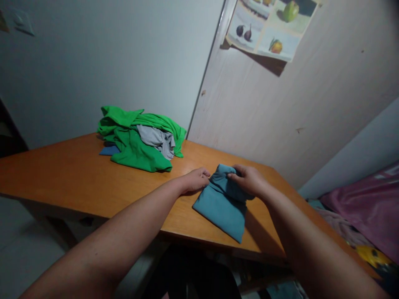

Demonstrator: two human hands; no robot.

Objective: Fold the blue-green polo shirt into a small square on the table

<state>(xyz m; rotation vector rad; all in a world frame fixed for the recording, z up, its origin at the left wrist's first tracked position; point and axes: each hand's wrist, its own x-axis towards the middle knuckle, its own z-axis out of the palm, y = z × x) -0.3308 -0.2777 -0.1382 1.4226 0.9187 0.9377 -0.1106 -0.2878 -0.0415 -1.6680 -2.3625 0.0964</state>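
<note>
A teal piece of folded cloth (222, 211) lies near the front edge of the wooden table, its upper part doubled over and wrinkled. My right hand (249, 179) grips the upper right of this cloth, thumb on top and the other fingers behind it. At the cloth's left edge, my left hand (197, 179) is closed with curled fingers against the fabric; its fingertips are partly hidden. The kind of garment cannot be made out from the folded shape.
A loose heap of green clothing (134, 141) lies at the back left, with a grey garment (157, 139) and a blue cloth (109, 150) in it. The wooden table (68, 174) meets the wall behind. Pink fabric (364, 203) lies beyond its right side.
</note>
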